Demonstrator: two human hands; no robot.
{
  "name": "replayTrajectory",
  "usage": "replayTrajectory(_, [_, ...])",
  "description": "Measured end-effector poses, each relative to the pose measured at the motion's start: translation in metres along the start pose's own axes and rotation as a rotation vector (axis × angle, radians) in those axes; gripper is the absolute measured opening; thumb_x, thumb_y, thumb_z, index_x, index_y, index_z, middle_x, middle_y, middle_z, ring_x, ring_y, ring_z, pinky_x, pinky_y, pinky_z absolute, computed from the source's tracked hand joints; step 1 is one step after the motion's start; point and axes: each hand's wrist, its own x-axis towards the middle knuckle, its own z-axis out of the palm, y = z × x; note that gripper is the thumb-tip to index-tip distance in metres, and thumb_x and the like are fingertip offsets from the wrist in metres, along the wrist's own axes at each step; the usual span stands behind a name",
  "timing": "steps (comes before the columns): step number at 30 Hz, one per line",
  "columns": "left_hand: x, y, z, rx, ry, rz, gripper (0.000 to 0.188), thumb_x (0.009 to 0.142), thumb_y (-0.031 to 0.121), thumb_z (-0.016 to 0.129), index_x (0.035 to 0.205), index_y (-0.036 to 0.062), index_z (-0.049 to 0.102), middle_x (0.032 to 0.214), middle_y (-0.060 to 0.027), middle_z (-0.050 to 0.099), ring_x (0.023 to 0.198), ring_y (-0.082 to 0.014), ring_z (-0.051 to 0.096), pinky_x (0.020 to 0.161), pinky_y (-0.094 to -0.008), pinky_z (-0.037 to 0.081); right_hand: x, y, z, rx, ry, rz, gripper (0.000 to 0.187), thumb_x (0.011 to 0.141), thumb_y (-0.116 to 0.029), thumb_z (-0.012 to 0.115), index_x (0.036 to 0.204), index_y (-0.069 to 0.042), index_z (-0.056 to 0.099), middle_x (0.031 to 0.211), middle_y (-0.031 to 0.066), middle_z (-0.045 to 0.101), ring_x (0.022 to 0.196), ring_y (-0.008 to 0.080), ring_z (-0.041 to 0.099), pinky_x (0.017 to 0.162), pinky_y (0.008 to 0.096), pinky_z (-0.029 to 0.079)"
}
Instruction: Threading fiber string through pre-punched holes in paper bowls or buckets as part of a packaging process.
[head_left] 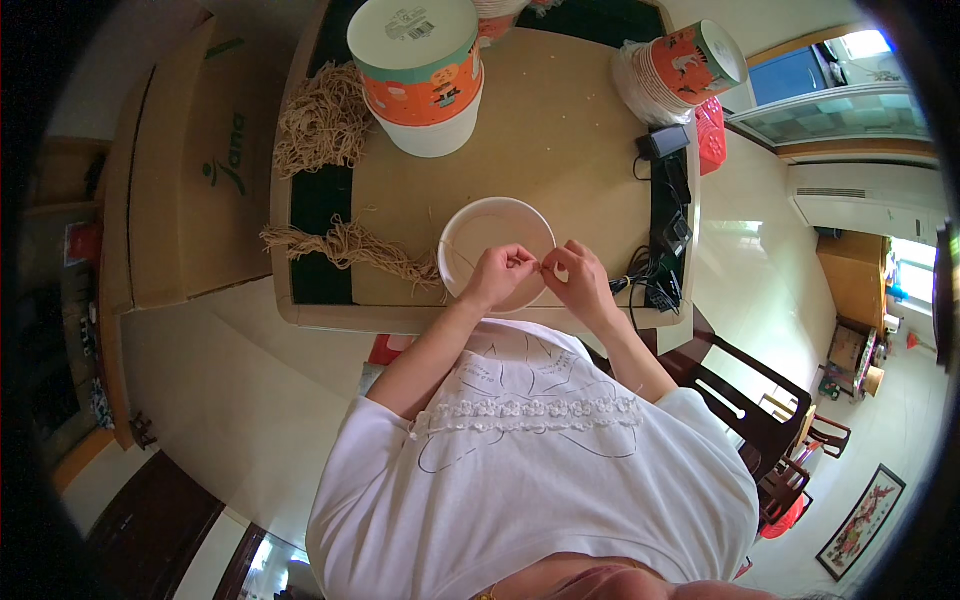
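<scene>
A white paper bucket [497,214] stands at the table's near edge, its open mouth facing up. Over its near rim, my left hand [497,276] and my right hand [580,282] meet, fingertips pinched close together. Between them seems to be a thin tan paper cord, mostly covered by the fingers. A fine strand also shows against the bucket's inner left side. Left of the bucket lies a loose bunch of tan cords [350,246], its ends reaching toward the rim. Farther back sits a bigger tangled heap of cords [325,122].
Behind, upside-down stacked paper buckets [428,92] with orange and green print stand at the back left. Another bucket stack [690,62], partly in plastic wrap, is at the back right. Black adapters and cables [668,240] line the right edge. A large cardboard box [205,170] stands left of the table.
</scene>
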Motion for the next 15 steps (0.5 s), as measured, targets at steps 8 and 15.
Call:
replayTrajectory(8, [-0.002, 0.01, -0.002, 0.048, -0.025, -0.065, 0.009, 0.086, 0.008, 0.063, 0.089, 0.0004, 0.066, 0.082, -0.0029, 0.068, 0.076, -0.0081, 0.063, 0.068, -0.0213, 0.049, 0.0, 0.001, 0.001, 0.015, -0.012, -0.001, 0.01, 0.073, -0.01, 0.07, 0.078, -0.007, 0.062, 0.074, 0.0077, 0.056, 0.069, 0.0243, 0.056, 0.063, 0.0347, 0.046])
replayTrajectory(15, [-0.003, 0.012, 0.001, 0.035, 0.009, -0.06, 0.011, 0.087, 0.009, 0.062, 0.091, 0.0007, 0.067, 0.08, -0.0031, 0.067, 0.074, -0.0091, 0.064, 0.066, -0.0212, 0.049, -0.001, 0.004, 0.004, 0.008, -0.011, -0.017, 0.01, 0.072, -0.01, 0.07, 0.078, -0.006, 0.063, 0.073, 0.0077, 0.056, 0.068, 0.0242, 0.056, 0.062, 0.0346, 0.046])
